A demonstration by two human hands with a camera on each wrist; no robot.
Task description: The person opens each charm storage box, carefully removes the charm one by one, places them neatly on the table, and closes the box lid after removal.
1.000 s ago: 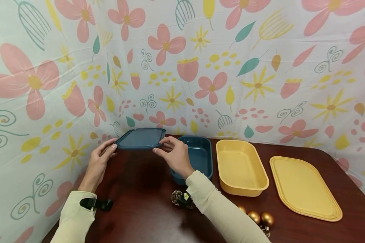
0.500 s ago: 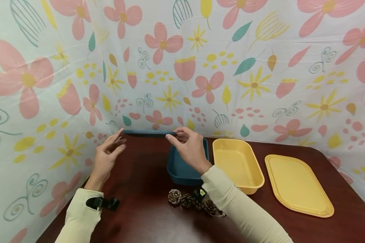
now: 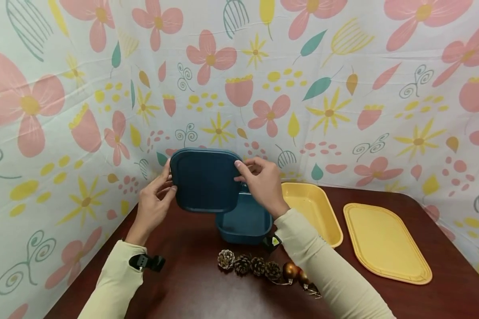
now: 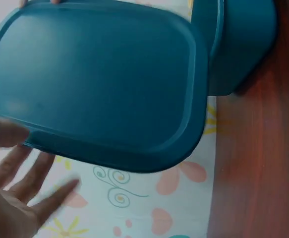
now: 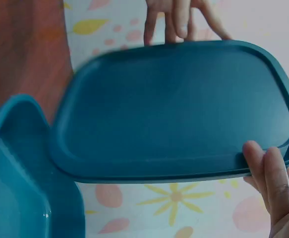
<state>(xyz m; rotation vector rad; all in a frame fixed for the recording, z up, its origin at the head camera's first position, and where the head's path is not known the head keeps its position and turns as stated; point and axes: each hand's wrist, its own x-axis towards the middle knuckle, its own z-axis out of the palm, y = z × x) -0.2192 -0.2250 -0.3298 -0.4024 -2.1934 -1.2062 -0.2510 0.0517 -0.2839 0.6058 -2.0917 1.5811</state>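
Raised and tilted up on edge, a dark blue rectangular lid (image 3: 206, 181) shows one broad face in the head view. My left hand (image 3: 155, 201) grips its left edge, thumb on one side and fingers on the other. At the opposite edge my right hand (image 3: 263, 184) pinches it near the upper corner. Both wrist views show the lid (image 4: 94, 84) between the two hands. A matching dark blue container (image 3: 243, 221), without a cover, stands on the table behind and below the lid, which hides part of it.
An uncovered yellow container (image 3: 317, 212) stands right of the blue one, partly behind my right arm. A yellow lid (image 3: 387, 241) lies flat farther right. Several pinecones (image 3: 242, 264) and gold ornaments (image 3: 290, 271) line the table (image 3: 191, 283) in front. Floral cloth (image 3: 207, 102) hangs behind.
The lid has gone from nearly flat, through edge-on, to upright with its broad face toward the head camera. Both hands have shifted right with it, and more pinecones and ornaments show.
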